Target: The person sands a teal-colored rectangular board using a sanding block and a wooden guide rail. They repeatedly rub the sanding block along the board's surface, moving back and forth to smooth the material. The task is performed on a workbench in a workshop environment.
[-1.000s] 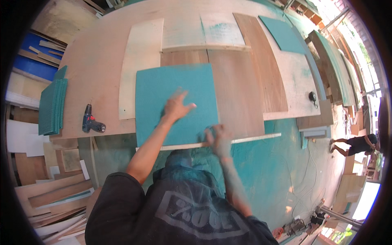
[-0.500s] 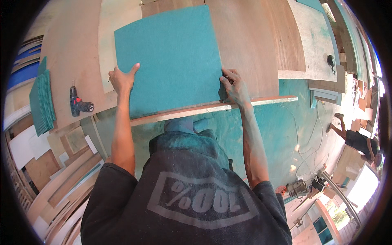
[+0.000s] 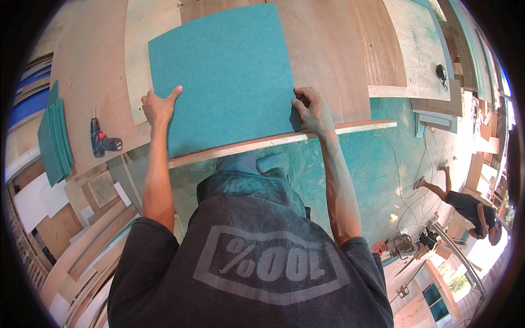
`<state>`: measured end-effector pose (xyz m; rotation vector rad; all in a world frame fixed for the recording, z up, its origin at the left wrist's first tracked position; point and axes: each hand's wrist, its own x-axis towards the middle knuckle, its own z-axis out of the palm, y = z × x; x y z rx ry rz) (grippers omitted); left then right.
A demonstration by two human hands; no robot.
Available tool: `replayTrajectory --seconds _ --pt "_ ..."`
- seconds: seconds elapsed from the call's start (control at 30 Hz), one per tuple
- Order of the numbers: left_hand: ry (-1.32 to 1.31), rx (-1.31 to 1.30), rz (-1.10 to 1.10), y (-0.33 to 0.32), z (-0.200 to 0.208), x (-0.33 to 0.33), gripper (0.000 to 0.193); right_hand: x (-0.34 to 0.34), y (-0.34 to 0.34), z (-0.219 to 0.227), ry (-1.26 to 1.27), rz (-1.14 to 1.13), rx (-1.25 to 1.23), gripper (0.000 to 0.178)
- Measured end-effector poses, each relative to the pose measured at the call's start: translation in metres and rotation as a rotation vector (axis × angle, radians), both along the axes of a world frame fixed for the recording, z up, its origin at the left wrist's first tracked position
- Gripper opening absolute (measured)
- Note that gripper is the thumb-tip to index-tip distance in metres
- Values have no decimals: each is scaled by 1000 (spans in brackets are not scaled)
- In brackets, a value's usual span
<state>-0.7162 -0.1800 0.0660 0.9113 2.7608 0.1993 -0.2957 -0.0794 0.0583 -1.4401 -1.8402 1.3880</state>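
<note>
A flat teal panel (image 3: 224, 76), roughly square, lies on the wooden work surface in front of me. My left hand (image 3: 159, 109) is closed on its left edge, thumb over the top face and fingers at the side. At the opposite edge, my right hand (image 3: 313, 112) has its fingers bent and pressed against the panel's right side; the fingertips are partly hidden. A long narrow wooden strip (image 3: 350, 128) runs along the panel's near edge and sticks out past it to the right.
A cordless drill (image 3: 103, 141) lies left of my left arm, beside a stack of teal corrugated-edged pieces (image 3: 54, 142). Offcut boards (image 3: 104, 229) lean at lower left. A tape measure (image 3: 441, 72) rests at far right. Cables (image 3: 402, 191) cross the floor; another person (image 3: 470, 210) walks there.
My hands keep their places on the teal panel, and the whole view has shifted slightly. The other person at the right has taken a step, legs now spread.
</note>
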Motion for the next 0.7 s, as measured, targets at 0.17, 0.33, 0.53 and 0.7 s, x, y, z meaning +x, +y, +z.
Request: replayTrajectory --seconds 0.17,0.33,0.53,0.7 --pt "-4 35 -12 -11 -12 -17 112 -6 6 23 -234 157 -9 19" --pt "-61 -6 -5 -7 -1 -6 109 -2 9 10 -240 154 -25 15" --pt "161 78 -332 85 1 31 115 0 9 19 -310 219 28 20" --pt "129 183 -625 198 -31 42 126 -8 -49 44 -531 270 506 25"
